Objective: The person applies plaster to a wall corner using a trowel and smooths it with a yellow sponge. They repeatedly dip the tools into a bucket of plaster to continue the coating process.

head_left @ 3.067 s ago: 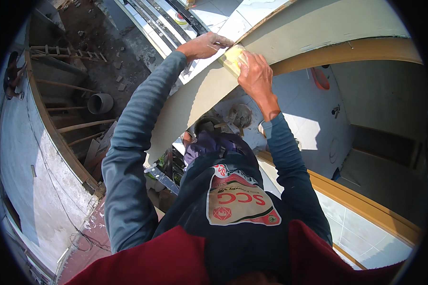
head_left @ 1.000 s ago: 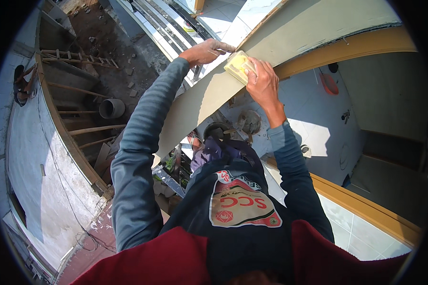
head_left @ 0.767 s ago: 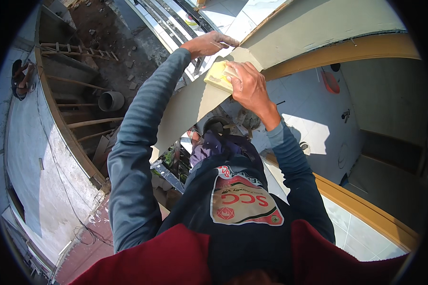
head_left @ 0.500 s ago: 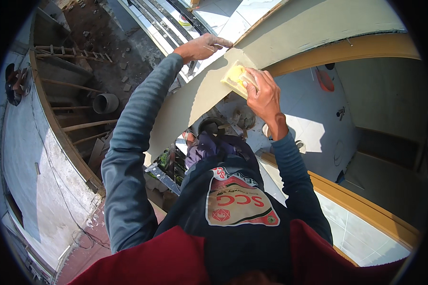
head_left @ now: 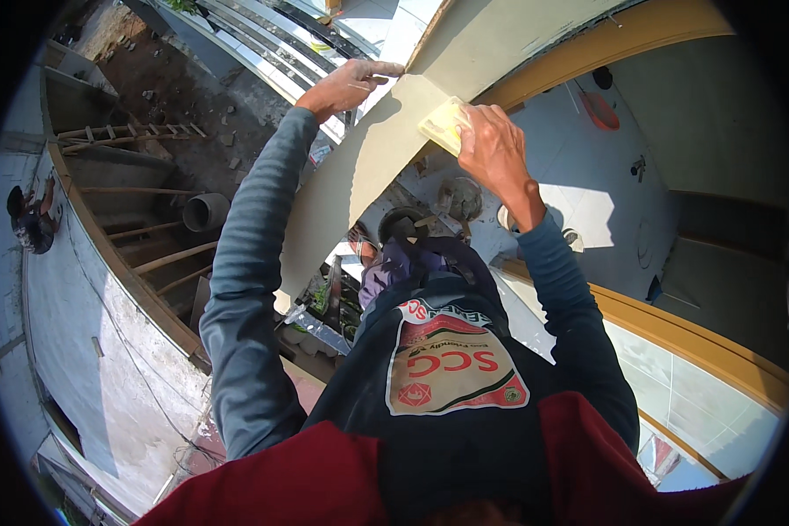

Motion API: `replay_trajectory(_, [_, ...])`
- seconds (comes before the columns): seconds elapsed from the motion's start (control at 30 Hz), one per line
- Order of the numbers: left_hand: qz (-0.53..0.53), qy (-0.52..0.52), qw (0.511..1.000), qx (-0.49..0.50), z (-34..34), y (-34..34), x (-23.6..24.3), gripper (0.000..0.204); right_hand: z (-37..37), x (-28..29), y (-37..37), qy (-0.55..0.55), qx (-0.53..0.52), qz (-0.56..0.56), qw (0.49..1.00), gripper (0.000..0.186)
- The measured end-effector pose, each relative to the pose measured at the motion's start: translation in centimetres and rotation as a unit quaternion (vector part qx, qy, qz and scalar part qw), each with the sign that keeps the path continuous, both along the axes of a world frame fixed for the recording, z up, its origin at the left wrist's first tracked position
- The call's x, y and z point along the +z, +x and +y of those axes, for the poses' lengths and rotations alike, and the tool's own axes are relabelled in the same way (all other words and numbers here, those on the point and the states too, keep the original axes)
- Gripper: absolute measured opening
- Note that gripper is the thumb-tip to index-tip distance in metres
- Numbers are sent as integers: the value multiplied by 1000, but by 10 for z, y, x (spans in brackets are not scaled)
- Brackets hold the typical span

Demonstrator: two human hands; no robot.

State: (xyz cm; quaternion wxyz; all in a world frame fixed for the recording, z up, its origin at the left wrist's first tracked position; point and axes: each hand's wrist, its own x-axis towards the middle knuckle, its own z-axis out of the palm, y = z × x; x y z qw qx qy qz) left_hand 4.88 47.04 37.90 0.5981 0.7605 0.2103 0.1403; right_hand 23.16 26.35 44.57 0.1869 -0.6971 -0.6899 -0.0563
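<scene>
Since the frame half a second ago, your right hand (head_left: 496,151) has carried the yellow block (head_left: 441,124) outward to the right-hand edge of the plastered strip (head_left: 324,206), while your left hand (head_left: 340,88) stays at its upper corner. Nearest you, red cloth (head_left: 272,478) frames a dark shirt (head_left: 351,394) with a printed patch. Ahead, your right hand is closed on the block, which is squared, pale and probably foam or sponge. Your left is narrow, index finger straight out to the corner, the others curled; you can't tell from here whether they hold anything. The step in hand looks like rubbing that edge; another pass would call for the block kept flat, pressed evenly, without rounding the edge. The strip is matte, grey-beige and smooth, with a ripple-edged shadow along it. Below sits a round, dark bucket (head_left: 401,223) on the glossy, pale tiled floor (head_left: 587,202), beside a smooth, ochre frame (head_left: 675,337). Farther out run straight, paint-spotted rails (head_left: 267,44), then a grey, hollow cylinder (head_left: 206,211), a rough wooden ladder (head_left: 131,136) and another person (head_left: 35,219) by the far wall.
</scene>
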Motion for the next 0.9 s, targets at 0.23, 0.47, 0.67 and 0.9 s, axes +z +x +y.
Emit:
replay_trajectory(0.23, [21,-21,1000,-8,-5,0,13,65,-7,-1,-8,57,23,71,996,31])
replay_trajectory(0.47, [38,-50,998,11,-12,-4,26,65,7,-13,-15,93,13,73,993,32])
replay_trajectory(0.67, [43,-35,998,6,-9,-2,21,64,-2,30,-14,190,20,23,981,35])
replay_trajectory(0.9, [46,-21,999,-2,-6,-4,17,67,10,115,-3,265,73,-183,944,39])
